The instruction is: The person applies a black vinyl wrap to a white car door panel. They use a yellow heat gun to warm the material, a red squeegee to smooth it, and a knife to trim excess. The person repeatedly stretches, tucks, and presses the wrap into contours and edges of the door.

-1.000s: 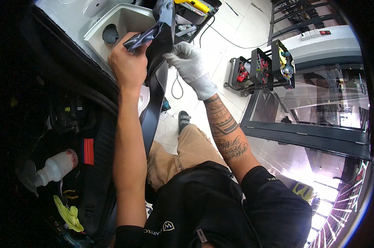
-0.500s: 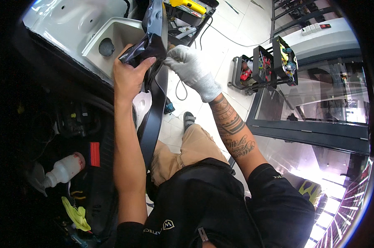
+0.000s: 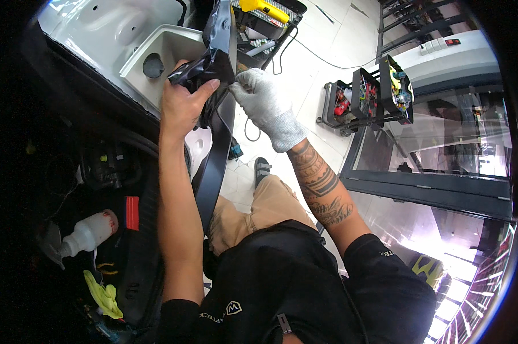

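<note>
My bare left hand [image 3: 184, 106] grips glossy dark film [image 3: 210, 54] at the edge of a long dark panel [image 3: 212, 166], its thumb lying over the bunched material. My right hand [image 3: 265, 106], in a light grey knit glove, pinches at the film's right edge with fingers curled, partly hiding what lies between them. Just behind my left hand is a pale tray-like recess [image 3: 138, 69] with a round dark piece [image 3: 153, 66], set in the grey painted body [image 3: 87, 26] of a vehicle.
A black cart [image 3: 253, 40] with a yellow tool [image 3: 265, 10] stands above; another tool cart [image 3: 368, 97] stands right on the tiled floor [image 3: 328, 34], with a cable across it. Left, in the dark interior, lie a spray bottle [image 3: 90, 232], red squeegee [image 3: 132, 212] and yellow cloth [image 3: 103, 293]. Glass frames [image 3: 425, 183] are right.
My left thumb has moved onto the film, which is more bunched downward. Both hands and forearms appear a little farther right and slightly lower.
</note>
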{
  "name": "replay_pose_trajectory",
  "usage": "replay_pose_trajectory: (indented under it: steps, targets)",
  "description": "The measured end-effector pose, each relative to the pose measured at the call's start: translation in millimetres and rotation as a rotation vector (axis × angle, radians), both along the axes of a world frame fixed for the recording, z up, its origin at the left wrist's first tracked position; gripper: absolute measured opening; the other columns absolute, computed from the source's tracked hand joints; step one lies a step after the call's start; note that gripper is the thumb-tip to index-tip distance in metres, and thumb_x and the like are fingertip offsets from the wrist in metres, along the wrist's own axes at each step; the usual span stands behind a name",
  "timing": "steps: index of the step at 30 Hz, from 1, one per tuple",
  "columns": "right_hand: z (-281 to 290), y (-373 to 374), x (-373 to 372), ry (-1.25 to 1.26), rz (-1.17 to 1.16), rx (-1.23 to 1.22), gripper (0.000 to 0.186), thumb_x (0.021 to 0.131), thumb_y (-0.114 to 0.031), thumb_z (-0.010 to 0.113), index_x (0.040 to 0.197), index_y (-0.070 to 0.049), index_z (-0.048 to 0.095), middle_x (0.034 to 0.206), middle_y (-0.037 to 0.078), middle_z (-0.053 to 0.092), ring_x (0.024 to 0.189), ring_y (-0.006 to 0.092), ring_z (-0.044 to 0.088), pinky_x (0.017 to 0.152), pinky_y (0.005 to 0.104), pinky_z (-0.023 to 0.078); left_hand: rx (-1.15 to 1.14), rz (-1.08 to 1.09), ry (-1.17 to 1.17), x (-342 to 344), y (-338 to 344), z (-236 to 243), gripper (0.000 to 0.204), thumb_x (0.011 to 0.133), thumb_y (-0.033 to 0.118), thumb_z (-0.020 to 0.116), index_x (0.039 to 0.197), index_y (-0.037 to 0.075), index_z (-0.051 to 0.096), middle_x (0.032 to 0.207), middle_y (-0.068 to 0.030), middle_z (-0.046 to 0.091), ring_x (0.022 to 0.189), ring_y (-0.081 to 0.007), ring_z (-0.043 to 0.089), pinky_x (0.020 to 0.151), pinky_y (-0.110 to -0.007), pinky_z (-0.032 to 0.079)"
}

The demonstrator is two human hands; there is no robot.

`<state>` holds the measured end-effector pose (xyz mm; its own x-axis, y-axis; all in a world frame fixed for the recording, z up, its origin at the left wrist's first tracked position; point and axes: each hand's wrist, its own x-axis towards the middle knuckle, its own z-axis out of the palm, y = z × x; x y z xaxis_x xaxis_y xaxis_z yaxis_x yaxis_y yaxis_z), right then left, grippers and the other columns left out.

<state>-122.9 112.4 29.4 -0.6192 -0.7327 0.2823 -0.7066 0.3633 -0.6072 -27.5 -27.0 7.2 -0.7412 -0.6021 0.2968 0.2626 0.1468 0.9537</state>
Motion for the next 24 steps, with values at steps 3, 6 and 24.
replay_pose_trajectory:
  steps: [3, 6, 24]
  targets:
    - [0.0, -3.1, 4.7, 0.057, -0.027, 0.026, 0.017, 0.083, -0.015, 0.065, 0.085, 0.001, 0.062, 0.076, 0.014, 0.058, 0.07, 0.0248, 0.061, 0.065, 0.0334, 0.049, 0.05, 0.026, 0.041, 0.6, 4.7, 2.0, 0.021, 0.074, 0.006, 0.073, 0.091, -0.001, 0.061, 0.079, -0.0062, 0.066, 0.071, -0.0122, 0.059, 0.069, -0.027, 0.046]
    - [6.5, -5.3, 8.5, 0.077, -0.022, 0.079, 0.018, 0.084, -0.016, 0.062, 0.082, 0.002, 0.06, 0.075, 0.015, 0.057, 0.07, 0.0278, 0.06, 0.065, 0.0362, 0.048, 0.038, 0.07, 0.068, -0.5, 5.8, 1.2, 0.02, 0.074, 0.004, 0.072, 0.089, 0.0, 0.061, 0.077, -0.0062, 0.066, 0.068, -0.0123, 0.059, 0.067, -0.026, 0.046]
    - [39.9, -17.6, 2.0, 0.118, -0.045, 0.158, 0.027, 0.081, -0.025, 0.059, 0.073, -0.002, 0.067, 0.072, 0.021, 0.063, 0.073, 0.0365, 0.064, 0.069, 0.044, 0.052, -0.111, 0.258, -0.027, -0.2, 7.9, -1.0, 0.02, 0.074, 0.007, 0.073, 0.089, -0.001, 0.062, 0.078, -0.0101, 0.067, 0.071, -0.0173, 0.062, 0.069, -0.029, 0.046]
